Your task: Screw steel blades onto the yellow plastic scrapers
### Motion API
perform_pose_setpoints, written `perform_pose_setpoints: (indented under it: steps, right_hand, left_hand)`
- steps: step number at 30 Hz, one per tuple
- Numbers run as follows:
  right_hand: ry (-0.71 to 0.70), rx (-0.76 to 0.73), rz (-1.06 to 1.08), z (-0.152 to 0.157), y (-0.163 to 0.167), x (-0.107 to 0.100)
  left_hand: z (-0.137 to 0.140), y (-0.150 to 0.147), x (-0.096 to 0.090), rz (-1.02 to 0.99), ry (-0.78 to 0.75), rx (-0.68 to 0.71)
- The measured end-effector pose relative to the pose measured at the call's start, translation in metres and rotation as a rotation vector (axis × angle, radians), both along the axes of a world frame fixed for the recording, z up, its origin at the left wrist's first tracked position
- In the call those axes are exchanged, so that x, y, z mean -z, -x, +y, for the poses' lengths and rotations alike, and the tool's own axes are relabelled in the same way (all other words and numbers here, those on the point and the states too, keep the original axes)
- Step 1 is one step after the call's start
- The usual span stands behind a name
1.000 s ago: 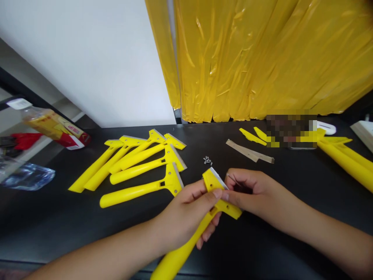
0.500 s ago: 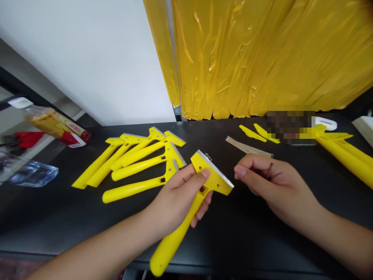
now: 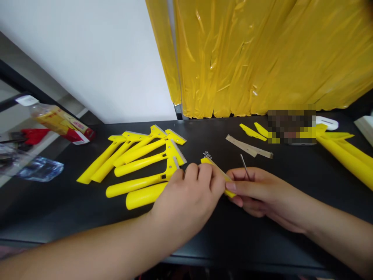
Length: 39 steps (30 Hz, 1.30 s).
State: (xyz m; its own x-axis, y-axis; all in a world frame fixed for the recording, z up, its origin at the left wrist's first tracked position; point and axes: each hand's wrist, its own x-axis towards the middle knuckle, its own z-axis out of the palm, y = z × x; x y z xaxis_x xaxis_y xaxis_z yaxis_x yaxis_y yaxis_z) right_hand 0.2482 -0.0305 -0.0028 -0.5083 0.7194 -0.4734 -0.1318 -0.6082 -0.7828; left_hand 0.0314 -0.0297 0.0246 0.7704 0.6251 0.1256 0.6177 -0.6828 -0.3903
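Observation:
A yellow blade scraper (image 3: 145, 196) is held between both hands, its handle pointing left. My left hand (image 3: 189, 194) is wrapped over its neck and head, hiding most of them. My right hand (image 3: 259, 190) pinches the right end of the head with the thumb on top. A thin metal rod, perhaps a hex key (image 3: 244, 167), sticks up from between the right fingers; its lower end is hidden. Just beyond the scraper lies a small heap of screws (image 3: 207, 154). Several more yellow scrapers (image 3: 140, 161) with metal blades lie left of my hands.
Flat metal blades (image 3: 247, 147) and yellow cover plates (image 3: 253, 132) lie behind my right hand. More yellow handles (image 3: 346, 155) are at the right. A drink bottle (image 3: 60, 122) tilts at the left, near clear plastic (image 3: 43, 167). Yellow sheeting (image 3: 227, 58) hangs behind the black table (image 3: 87, 217).
The scraper has turned so its handle points left instead of toward me. My left hand has rolled over its head. My right hand has closed in on the head's end, and the metal rod now shows.

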Motion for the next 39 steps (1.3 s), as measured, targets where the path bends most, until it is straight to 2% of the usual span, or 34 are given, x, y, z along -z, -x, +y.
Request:
perform_pose_setpoints:
  steps: [3,5,7,9,10,11,12,13,16,19,24,28,30,35,39]
  right_hand:
    - [-0.04,0.035,-0.024,0.002,-0.002,0.001]
    - [-0.133,0.039,-0.071,0.005,-0.004,0.001]
    - [-0.26,0.034,-0.125,0.008,-0.006,-0.002]
    - [-0.373,0.035,-0.171,0.01,-0.008,-0.004]
    - [-0.414,0.034,-0.188,0.011,-0.008,-0.005]
    - [-0.44,0.03,-0.2,0.011,-0.008,-0.005]
    - [-0.454,0.024,-0.207,0.012,-0.008,-0.005]
    - [-0.458,0.017,-0.212,0.012,-0.008,-0.005]
    - [-0.446,0.009,-0.226,0.015,-0.009,-0.003]
    - [-0.507,0.014,-0.293,0.018,-0.013,0.002]
    - [-0.765,0.14,-0.585,0.023,-0.022,0.015]
    - [-1.057,-0.017,-0.77,0.024,-0.02,0.025]
    - [-1.147,-0.104,-0.828,0.025,-0.017,0.03]
    - [-1.184,-0.174,-0.956,0.026,-0.01,0.039]
    - [-1.065,-0.093,-0.879,0.027,-0.009,0.035]
  left_hand:
    - [0.002,0.006,-0.005,-0.137,0.119,-0.053]
    - [0.005,0.013,-0.01,-0.406,0.326,-0.165]
    - [0.011,0.021,-0.015,-0.744,0.669,-0.323]
    - [0.018,0.026,-0.018,-1.01,1.206,-0.428]
    - [0.022,0.027,-0.017,-1.087,1.497,-0.443]
    - [0.025,0.026,-0.016,-1.168,1.714,-0.45]
    - [0.028,0.025,-0.013,-1.25,1.854,-0.454]
    - [0.029,0.022,-0.01,-1.309,1.93,-0.454]
    - [0.03,0.014,0.0,-1.389,1.995,-0.449]
    - [0.029,0.012,0.009,-1.432,1.941,-0.47]
    - [0.034,0.021,0.017,-1.557,1.775,-0.531]
    - [0.036,0.027,0.016,-1.609,1.719,-0.505]
    - [0.035,0.027,0.015,-1.614,1.713,-0.505]
    - [0.032,0.026,0.014,-1.619,1.724,-0.524]
    - [0.03,0.026,0.016,-1.608,1.745,-0.516]
